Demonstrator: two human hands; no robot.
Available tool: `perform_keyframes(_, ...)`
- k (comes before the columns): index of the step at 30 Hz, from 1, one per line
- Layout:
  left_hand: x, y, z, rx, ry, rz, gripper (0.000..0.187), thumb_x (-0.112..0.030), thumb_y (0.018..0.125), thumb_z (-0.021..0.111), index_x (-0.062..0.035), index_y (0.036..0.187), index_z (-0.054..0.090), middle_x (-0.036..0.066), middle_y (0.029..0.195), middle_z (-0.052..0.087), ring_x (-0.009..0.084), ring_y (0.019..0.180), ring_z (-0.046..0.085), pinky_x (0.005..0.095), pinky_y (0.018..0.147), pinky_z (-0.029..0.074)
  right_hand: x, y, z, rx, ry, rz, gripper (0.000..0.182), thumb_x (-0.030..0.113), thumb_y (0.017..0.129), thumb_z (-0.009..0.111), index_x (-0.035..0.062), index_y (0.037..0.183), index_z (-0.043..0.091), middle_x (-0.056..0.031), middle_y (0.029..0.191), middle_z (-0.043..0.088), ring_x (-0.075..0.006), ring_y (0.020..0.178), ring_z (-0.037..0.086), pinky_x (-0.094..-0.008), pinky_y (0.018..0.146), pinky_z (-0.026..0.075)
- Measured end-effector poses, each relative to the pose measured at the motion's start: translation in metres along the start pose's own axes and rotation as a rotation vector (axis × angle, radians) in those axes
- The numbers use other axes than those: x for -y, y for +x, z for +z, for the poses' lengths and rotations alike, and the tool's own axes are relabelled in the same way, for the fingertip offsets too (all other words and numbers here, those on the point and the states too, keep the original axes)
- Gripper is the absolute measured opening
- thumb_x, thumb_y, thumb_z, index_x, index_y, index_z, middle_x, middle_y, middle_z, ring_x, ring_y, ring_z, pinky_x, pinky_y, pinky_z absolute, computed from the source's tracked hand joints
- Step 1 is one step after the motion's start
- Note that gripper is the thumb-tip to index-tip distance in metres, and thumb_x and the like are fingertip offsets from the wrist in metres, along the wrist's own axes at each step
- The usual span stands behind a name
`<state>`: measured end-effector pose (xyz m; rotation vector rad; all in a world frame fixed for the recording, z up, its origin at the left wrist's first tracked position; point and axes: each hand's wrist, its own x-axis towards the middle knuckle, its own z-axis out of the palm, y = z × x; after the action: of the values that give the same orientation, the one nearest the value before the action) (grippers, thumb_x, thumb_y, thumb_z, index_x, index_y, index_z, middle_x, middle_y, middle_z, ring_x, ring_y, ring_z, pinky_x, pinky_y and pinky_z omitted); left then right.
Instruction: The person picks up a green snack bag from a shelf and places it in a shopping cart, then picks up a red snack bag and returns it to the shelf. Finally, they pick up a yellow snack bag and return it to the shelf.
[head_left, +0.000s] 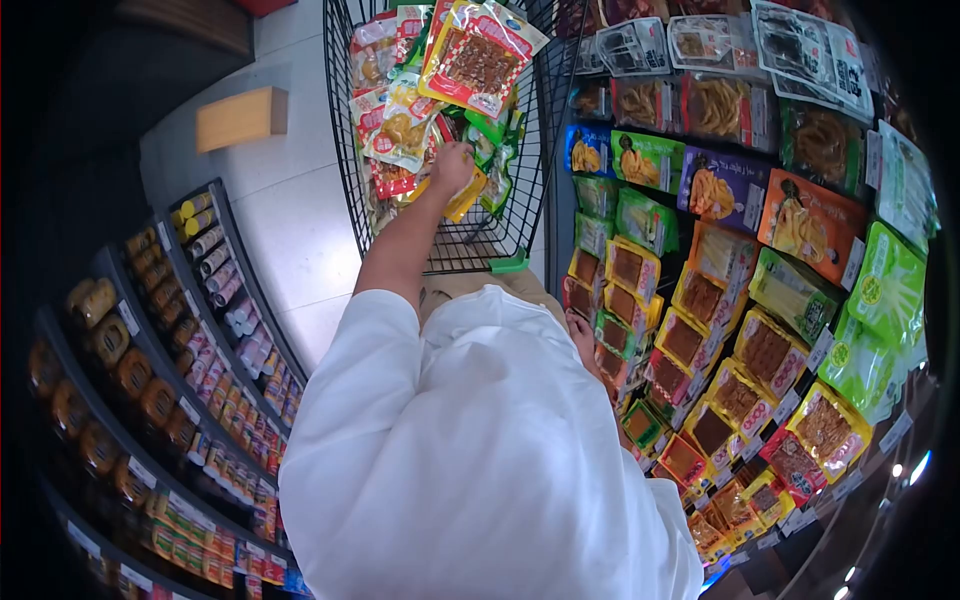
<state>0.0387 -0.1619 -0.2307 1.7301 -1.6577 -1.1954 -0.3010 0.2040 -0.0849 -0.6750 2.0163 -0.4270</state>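
Note:
My left hand [453,168] reaches into the black wire cart [537,150], in among the snack packets. Its fingers are curled closed, and what they hold is too small to make out. A yellow packet [466,197] lies right beside the wrist. Above the hand, a red and yellow packet [482,62] rests on top of the pile, with a white and yellow packet [402,130] to its lower left. My right hand [579,330] is low at my right side, beside the shelf packets; my shirt and shadow partly hide it, and its fingers are unclear.
Hanging snack packets [715,187] fill the display on the right, close to the cart. Shelves of jars and cans [215,265] stand on the left. A tan box [240,120] sits on the tiled floor [295,205] left of the cart.

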Motion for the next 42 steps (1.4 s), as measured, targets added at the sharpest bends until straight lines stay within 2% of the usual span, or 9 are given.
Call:
perform_keyframes(9,-0.049,-0.025,-0.011,0.142,0.062,-0.145,0.051,-0.017,0.08,0.053,-0.013,0.13,0.043,0.024,0.099,0.062,0.0384,0.091,0.062,0.0485,0.079,0.049,0.035,-0.006,-0.001,-0.008,-0.111,-0.034,0.027,0.024,0.092,0.057,0.0002,0.103,0.064,-0.0059,0.093,0.065,-0.0131,0.088,0.058,-0.0256,0.082,0.045)
perform_keyframes(15,-0.063,-0.067,0.019,0.27,0.066,-0.052,0.081,-0.021,0.077,0.057,-0.018,0.146,0.014,0.035,0.139,0.026,0.0472,0.088,0.06,0.0493,0.08,0.049,0.057,-0.008,-0.001,0.027,-0.127,-0.008,0.024,0.021,0.093,0.055,-0.0003,0.101,0.064,-0.0066,0.093,0.065,-0.0133,0.088,0.058,-0.0266,0.082,0.045)
perform_keyframes(16,-0.062,-0.071,0.021,0.387,-0.047,-0.069,0.083,-0.025,0.075,0.06,-0.0187,0.146,0.015,0.033,0.147,-0.001,0.05,0.097,0.056,0.0494,0.087,0.047,0.054,-0.005,-0.002,0.033,-0.129,-0.031,0.024,0.02,0.093,0.055,-0.0005,0.1,0.064,-0.0065,0.093,0.065,-0.0132,0.088,0.058,-0.0264,0.082,0.045)
perform_keyframes(20,-0.063,-0.086,0.052,0.269,0.012,-0.127,0.071,-0.03,0.074,0.061,-0.0177,0.139,0.035,0.031,0.148,-0.005,0.0514,0.117,0.042,0.0475,0.098,0.04,0.05,0.0,-0.004,0.057,-0.121,-0.064,0.025,0.021,0.093,0.054,-0.001,0.101,0.063,-0.0062,0.093,0.065,-0.013,0.088,0.058,-0.0258,0.083,0.044)
perform_keyframes(29,-0.042,-0.087,0.023,0.213,-0.12,-0.269,0.033,-0.021,0.086,0.052,-0.0076,0.116,0.056,0.019,0.149,0.017,0.0365,0.11,0.053,0.0431,0.094,0.044,0.034,0.014,-0.009,0.069,-0.148,-0.064,0.025,0.021,0.093,0.054,-0.0005,0.102,0.063,-0.0062,0.094,0.065,-0.0124,0.088,0.057,-0.0256,0.083,0.044)
perform_keyframes(30,-0.005,-0.088,0.046,-0.061,-0.076,-0.044,0.027,-0.02,0.09,0.046,-0.0065,0.11,0.058,0.022,0.136,0.041,0.038,0.1,0.058,0.046,0.088,0.045,0.034,0.017,-0.008,0.071,-0.151,-0.069,0.025,0.021,0.093,0.054,-0.0005,0.102,0.063,-0.006,0.094,0.065,-0.0121,0.088,0.057,-0.0255,0.083,0.044)
perform_keyframes(32,0.025,-0.088,0.025,0.169,-0.075,-0.267,0.028,-0.025,0.092,0.045,-0.0063,0.109,0.058,0.022,0.116,0.057,0.0377,0.098,0.059,0.0461,0.084,0.045,0.06,0.008,-0.001,0.075,-0.164,-0.053,0.025,0.021,0.093,0.054,-0.0004,0.102,0.063,-0.0054,0.093,0.065,-0.0118,0.088,0.057,-0.0253,0.082,0.044)
perform_keyframes(34,0.065,-0.088,0.014,0.069,-0.116,-0.283,0.031,-0.028,0.094,0.044,-0.0062,0.11,0.058,0.022,0.1,0.063,0.0382,0.097,0.06,0.0445,0.083,0.046,0.065,0.004,-0.001,0.071,-0.178,-0.064,0.025,0.021,0.093,0.055,-0.0002,0.102,0.063,-0.0048,0.092,0.064,-0.0114,0.088,0.056,-0.0251,0.082,0.044)
perform_keyframes(42,0.091,-0.092,-0.038,0.189,-0.058,-0.413,0.038,-0.035,0.094,0.043,-0.0052,0.112,0.059,0.023,0.105,0.062,0.0385,0.1,0.058,0.0444,0.087,0.045,0.049,0.008,0.002,0.084,-0.077,-0.055,0.026,0.023,0.092,0.056,0.0007,0.102,0.063,-0.0047,0.093,0.064,-0.0118,0.089,0.056,-0.0261,0.083,0.044)
